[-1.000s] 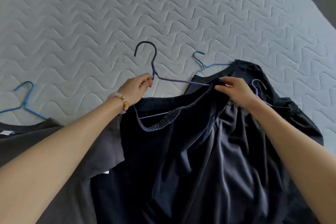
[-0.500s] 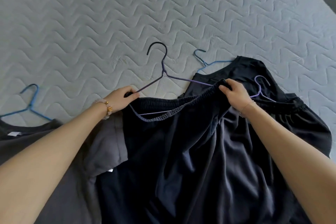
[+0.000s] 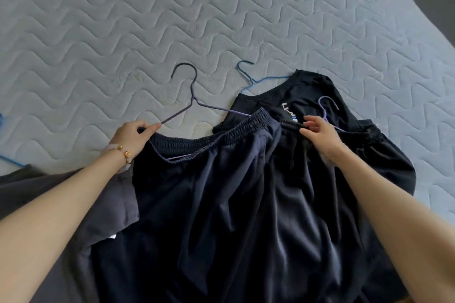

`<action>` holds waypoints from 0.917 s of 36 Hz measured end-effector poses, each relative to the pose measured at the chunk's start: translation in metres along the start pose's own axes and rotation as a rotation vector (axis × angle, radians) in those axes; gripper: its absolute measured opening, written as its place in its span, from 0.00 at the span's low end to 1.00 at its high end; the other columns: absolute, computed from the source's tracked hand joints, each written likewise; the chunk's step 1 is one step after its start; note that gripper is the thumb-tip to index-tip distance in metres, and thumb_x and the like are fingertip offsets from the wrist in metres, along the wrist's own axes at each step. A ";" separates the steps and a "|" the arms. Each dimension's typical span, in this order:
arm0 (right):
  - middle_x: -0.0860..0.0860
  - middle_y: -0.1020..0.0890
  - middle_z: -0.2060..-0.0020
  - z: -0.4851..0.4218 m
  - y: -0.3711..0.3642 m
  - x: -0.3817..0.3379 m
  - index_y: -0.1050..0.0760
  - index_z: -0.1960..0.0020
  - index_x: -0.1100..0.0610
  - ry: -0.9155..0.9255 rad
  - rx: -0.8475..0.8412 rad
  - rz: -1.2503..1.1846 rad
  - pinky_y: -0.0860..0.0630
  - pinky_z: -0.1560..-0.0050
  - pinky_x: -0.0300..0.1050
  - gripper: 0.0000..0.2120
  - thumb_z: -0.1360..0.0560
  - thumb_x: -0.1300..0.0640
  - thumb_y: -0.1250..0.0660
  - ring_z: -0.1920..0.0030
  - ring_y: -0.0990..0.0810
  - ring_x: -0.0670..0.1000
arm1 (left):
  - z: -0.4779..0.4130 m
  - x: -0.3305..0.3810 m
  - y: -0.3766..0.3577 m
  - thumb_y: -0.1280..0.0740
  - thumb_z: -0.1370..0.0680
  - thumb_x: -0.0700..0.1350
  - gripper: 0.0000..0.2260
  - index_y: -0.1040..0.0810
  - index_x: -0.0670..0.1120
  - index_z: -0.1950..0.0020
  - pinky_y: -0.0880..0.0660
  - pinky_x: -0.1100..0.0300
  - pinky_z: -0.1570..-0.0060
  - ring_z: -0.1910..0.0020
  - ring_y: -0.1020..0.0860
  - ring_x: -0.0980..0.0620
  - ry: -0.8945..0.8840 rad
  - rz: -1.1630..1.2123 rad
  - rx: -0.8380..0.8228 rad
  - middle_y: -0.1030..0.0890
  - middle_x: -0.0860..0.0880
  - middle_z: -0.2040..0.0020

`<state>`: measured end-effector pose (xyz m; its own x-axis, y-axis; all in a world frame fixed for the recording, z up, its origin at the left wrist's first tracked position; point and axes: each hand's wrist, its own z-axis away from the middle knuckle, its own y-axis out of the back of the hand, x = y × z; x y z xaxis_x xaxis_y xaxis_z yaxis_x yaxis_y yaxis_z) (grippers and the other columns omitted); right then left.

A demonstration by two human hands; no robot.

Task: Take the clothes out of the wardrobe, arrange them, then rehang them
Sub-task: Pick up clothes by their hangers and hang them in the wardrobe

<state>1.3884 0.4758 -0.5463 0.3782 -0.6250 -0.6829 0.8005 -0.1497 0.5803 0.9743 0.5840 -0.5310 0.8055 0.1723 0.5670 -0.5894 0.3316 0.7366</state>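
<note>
**A:** Where does the navy garment lie?

**B:** It is spread on the bed toward the near edge, with its elastic waistband turned to the far edge. The purple hanger passes through the waistband. Its lower bar shows inside the opening, and its dark hook rests on bare quilting beyond.

**A:** And the left grip?

**B:** Its fingers are curled, pinching the hanger's left arm where it meets the waistband's left end. A beaded bracelet circles that wrist.

**A:** The right grip?

**B:** Thumb and fingers pinch a dark gathered band just beside the waistband's right end (whether this band belongs to the navy garment or to another cannot be told).

**A:** What surrounds them?

**B:** A black T-shirt with pale lettering lies just beyond the right grip. It sits on a blue hanger whose hook points to the far edge. A second purple hook rests on that T-shirt. A black garment lies on the side nearer the right edge. A grey T-shirt lies toward the near-left corner, touching the navy garment's left side. Another blue hanger shows toward the left edge.
</note>
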 end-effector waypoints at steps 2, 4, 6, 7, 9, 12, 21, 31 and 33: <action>0.61 0.22 0.37 -0.003 0.020 0.018 0.30 0.31 0.62 -0.023 0.046 0.061 0.31 0.31 0.47 0.22 0.24 0.66 0.33 0.39 0.23 0.55 | 0.000 -0.001 -0.002 0.36 0.25 0.57 0.17 0.27 0.48 0.68 0.36 0.58 0.59 0.57 0.27 0.46 0.016 -0.004 0.014 0.25 0.49 0.65; 0.61 0.23 0.35 -0.007 0.041 0.035 0.30 0.31 0.63 -0.038 0.103 0.166 0.33 0.29 0.49 0.23 0.25 0.66 0.33 0.34 0.25 0.58 | 0.001 -0.002 -0.005 0.36 0.24 0.56 0.17 0.22 0.44 0.61 0.35 0.58 0.56 0.55 0.27 0.47 0.027 -0.014 0.021 0.23 0.47 0.59; 0.61 0.25 0.33 -0.011 0.060 0.050 0.31 0.30 0.63 -0.046 0.154 0.298 0.36 0.27 0.51 0.24 0.25 0.67 0.34 0.32 0.28 0.60 | 0.003 -0.003 -0.008 0.36 0.24 0.56 0.17 0.20 0.42 0.55 0.35 0.57 0.55 0.54 0.27 0.47 0.039 -0.029 0.032 0.23 0.46 0.56; 0.61 0.26 0.32 -0.013 0.068 0.057 0.31 0.29 0.63 -0.053 0.175 0.364 0.37 0.26 0.53 0.25 0.26 0.67 0.35 0.31 0.30 0.60 | 0.004 -0.004 -0.010 0.36 0.24 0.56 0.17 0.20 0.42 0.54 0.34 0.57 0.54 0.53 0.26 0.46 0.042 -0.034 0.040 0.23 0.46 0.55; 0.59 0.30 0.28 -0.016 0.080 0.070 0.34 0.27 0.59 -0.103 0.211 0.468 0.38 0.26 0.58 0.29 0.28 0.67 0.37 0.28 0.33 0.60 | 0.006 -0.005 -0.012 0.36 0.24 0.56 0.16 0.20 0.44 0.56 0.34 0.56 0.55 0.50 0.25 0.43 0.053 -0.037 0.048 0.21 0.44 0.54; 0.60 0.32 0.29 -0.023 0.093 0.092 0.34 0.29 0.57 -0.254 0.212 0.416 0.37 0.28 0.62 0.28 0.28 0.62 0.33 0.30 0.31 0.61 | 0.007 -0.004 -0.012 0.36 0.24 0.57 0.17 0.19 0.44 0.53 0.33 0.55 0.53 0.46 0.24 0.41 0.078 -0.044 0.051 0.19 0.41 0.48; 0.63 0.31 0.33 -0.029 0.104 0.101 0.34 0.27 0.56 -0.267 0.142 0.399 0.35 0.27 0.51 0.32 0.28 0.57 0.27 0.33 0.30 0.64 | 0.010 0.001 -0.013 0.36 0.24 0.54 0.16 0.19 0.42 0.53 0.31 0.53 0.49 0.45 0.23 0.41 0.085 -0.052 0.075 0.18 0.40 0.46; 0.56 0.29 0.35 -0.009 0.107 0.087 0.33 0.31 0.41 -0.196 0.007 0.688 0.31 0.36 0.65 0.27 0.27 0.55 0.34 0.32 0.32 0.61 | 0.016 -0.004 -0.014 0.35 0.24 0.55 0.17 0.19 0.41 0.51 0.30 0.49 0.42 0.43 0.24 0.40 0.110 -0.019 0.083 0.19 0.40 0.45; 0.56 0.30 0.34 -0.011 0.108 0.085 0.33 0.30 0.42 -0.217 -0.012 0.698 0.32 0.35 0.66 0.27 0.28 0.55 0.34 0.31 0.34 0.60 | 0.016 -0.004 -0.014 0.35 0.24 0.55 0.17 0.19 0.42 0.51 0.30 0.48 0.42 0.43 0.24 0.40 0.108 -0.022 0.076 0.19 0.40 0.45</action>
<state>1.5125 0.4151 -0.5467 0.7023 -0.7100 -0.0516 0.4125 0.3469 0.8423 0.9780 0.5635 -0.5375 0.8177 0.2663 0.5103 -0.5712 0.2660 0.7765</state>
